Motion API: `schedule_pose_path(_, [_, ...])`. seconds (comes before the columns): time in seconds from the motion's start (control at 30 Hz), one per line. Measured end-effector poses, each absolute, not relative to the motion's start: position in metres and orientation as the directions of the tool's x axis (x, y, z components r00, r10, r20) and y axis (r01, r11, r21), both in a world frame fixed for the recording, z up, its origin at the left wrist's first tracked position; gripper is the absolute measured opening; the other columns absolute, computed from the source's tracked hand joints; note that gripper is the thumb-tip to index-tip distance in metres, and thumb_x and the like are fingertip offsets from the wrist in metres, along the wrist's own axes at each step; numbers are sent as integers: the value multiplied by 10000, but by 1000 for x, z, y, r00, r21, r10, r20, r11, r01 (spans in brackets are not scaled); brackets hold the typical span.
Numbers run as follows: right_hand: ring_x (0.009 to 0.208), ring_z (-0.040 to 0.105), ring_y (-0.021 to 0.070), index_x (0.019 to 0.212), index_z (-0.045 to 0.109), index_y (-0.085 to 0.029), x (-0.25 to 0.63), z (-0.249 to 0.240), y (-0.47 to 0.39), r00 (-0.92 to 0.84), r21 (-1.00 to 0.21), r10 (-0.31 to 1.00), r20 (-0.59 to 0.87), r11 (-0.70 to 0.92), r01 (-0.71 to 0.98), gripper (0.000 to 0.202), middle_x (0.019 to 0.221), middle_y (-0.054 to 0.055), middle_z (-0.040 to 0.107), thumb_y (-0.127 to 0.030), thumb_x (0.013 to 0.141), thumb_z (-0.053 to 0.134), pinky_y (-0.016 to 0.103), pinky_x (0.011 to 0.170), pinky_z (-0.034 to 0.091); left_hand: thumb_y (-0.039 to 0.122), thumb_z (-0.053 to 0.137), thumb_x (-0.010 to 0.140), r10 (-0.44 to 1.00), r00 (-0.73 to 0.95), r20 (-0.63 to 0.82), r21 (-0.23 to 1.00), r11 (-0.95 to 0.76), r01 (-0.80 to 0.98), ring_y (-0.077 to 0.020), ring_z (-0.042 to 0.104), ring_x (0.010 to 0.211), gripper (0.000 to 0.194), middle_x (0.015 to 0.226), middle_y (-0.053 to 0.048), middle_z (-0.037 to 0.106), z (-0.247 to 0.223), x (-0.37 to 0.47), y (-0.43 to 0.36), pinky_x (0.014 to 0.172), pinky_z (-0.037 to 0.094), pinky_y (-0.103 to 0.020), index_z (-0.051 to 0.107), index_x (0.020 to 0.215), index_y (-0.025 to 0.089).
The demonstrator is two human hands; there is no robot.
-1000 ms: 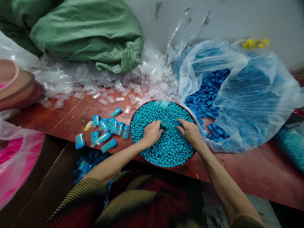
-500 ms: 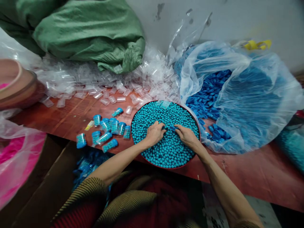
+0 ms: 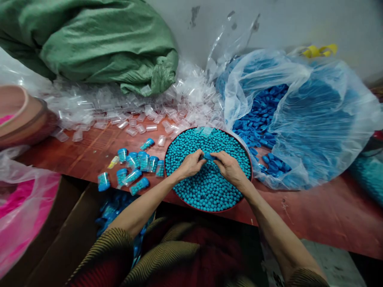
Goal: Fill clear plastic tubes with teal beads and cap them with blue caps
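Above a round red-rimmed tub (image 3: pixel 165 167) full of turquoise beads (image 3: pixel 209 195), my two hands meet over the middle. My right hand (image 3: pixel 229 166) pinches a small blue cap (image 3: pixel 209 156) between thumb and fingers. My left hand (image 3: pixel 191 164) is closed against the other side of it; fingers hide whatever it holds, perhaps a small clear container. Left of the tub lie several filled clear bottles (image 3: pixel 144 161) with blue caps and beads inside. Two clear pieces (image 3: pixel 206 131) rest at the tub's far rim.
Empty clear containers (image 3: pixel 191 99) are heaped along the back, below a green cloth sack (image 3: pixel 110 44). At right, an open plastic bag (image 3: pixel 323 127) spills blue caps (image 3: pixel 266 115). A pink tub (image 3: pixel 18 115) stands far left; blue-capped bottles (image 3: pixel 112 211) lie below the table edge.
My hands have come closer together and lifted slightly, with the blue cap now between their fingertips. The view has shifted slightly.
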State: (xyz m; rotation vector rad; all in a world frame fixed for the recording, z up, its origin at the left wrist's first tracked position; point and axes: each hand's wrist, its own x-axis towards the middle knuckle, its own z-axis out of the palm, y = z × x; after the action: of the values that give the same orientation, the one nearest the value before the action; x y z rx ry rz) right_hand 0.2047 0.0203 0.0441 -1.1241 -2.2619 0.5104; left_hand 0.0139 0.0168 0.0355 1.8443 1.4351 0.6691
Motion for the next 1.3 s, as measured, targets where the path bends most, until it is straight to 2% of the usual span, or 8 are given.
schedule_pose_path(0.17, [834,602,199,1006,656,-202,217,40,21,-497,-519,829,256,552,653,236,859,66,632,-186,870,463,337,769,489,242,489,799,970,240,-33,896,-77,436,-121,481,704,86,745,29,512,37,6,17,682,418,-245,503,857,180])
schedule_pose_path(0.37, [857,642,202,964,661,-205,203,48,11,-310,-725,905,291,420,546,191,911,52,699,-252,841,523,341,790,502,251,547,748,949,295,-107,989,72,127,-90,453,637,154,759,25,512,36,11,10,567,403,-204,511,866,159])
schedule_pose_path(0.53, [771,654,183,888,694,-198,184,51,0,-256,-806,934,248,345,480,170,841,34,719,-265,819,553,304,732,505,311,582,748,933,322,-157,978,192,-78,-99,487,632,388,822,3,543,36,17,-4,485,440,-195,462,1092,178])
schedule_pose_path(0.87, [688,646,163,818,727,-205,193,57,-5,-251,-871,954,166,261,415,160,758,5,723,-274,782,588,271,660,494,297,613,738,900,407,-154,967,222,-125,-93,538,607,647,897,-13,539,50,17,-21,490,481,-217,337,1319,221])
schedule_pose_path(1.03, [600,607,140,799,720,-192,194,60,-8,-346,-830,915,207,351,433,150,679,3,694,-251,790,583,247,584,462,257,549,771,937,310,-162,976,199,-91,-62,464,466,449,682,44,489,50,23,-27,376,348,-162,427,1197,185])
schedule_pose_path(1.13, [622,609,141,783,710,-186,195,60,-8,-443,-806,866,230,425,411,140,691,17,688,-227,798,577,253,608,461,245,525,782,952,261,-160,979,188,-85,-42,427,418,314,657,64,460,46,28,-30,352,307,-149,453,1082,189])
schedule_pose_path(1.23, [677,620,147,827,702,-193,199,59,-7,-476,-845,858,192,391,364,125,740,18,686,-229,791,588,266,647,479,250,524,787,962,220,-162,980,184,-82,-35,427,410,261,669,67,463,45,28,-31,355,311,-147,454,1032,192])
schedule_pose_path(1.3, [741,630,155,901,691,-204,203,58,-4,-475,-908,869,140,304,289,158,827,19,683,-239,767,615,274,664,499,274,533,793,959,228,-168,978,191,-83,-48,465,429,289,692,61,482,46,26,-30,367,338,-155,443,1058,198])
